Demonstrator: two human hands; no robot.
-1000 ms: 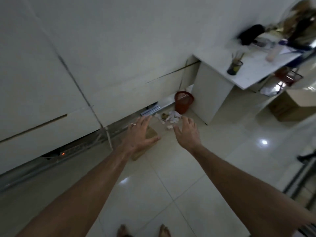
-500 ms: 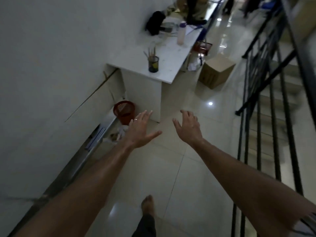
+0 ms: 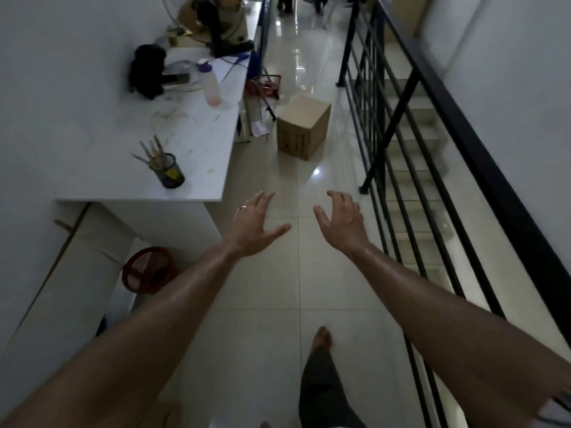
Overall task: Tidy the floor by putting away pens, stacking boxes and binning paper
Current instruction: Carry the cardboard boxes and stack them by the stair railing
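Cardboard box (image 3: 302, 128) sits ahead on the floor, so both empty, spread hands, left hand (image 3: 254, 225) and right hand (image 3: 340, 222), should grab its two sides

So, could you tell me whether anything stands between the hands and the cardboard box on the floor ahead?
Nothing visible does. Bare tiled floor runs from the left hand and right hand to the cardboard box. The white desk stays left, the black railing right.

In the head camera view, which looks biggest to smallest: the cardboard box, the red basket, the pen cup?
1. cardboard box
2. red basket, partly hidden by an arm and nearer the camera, so its rank against the box is unsure
3. pen cup
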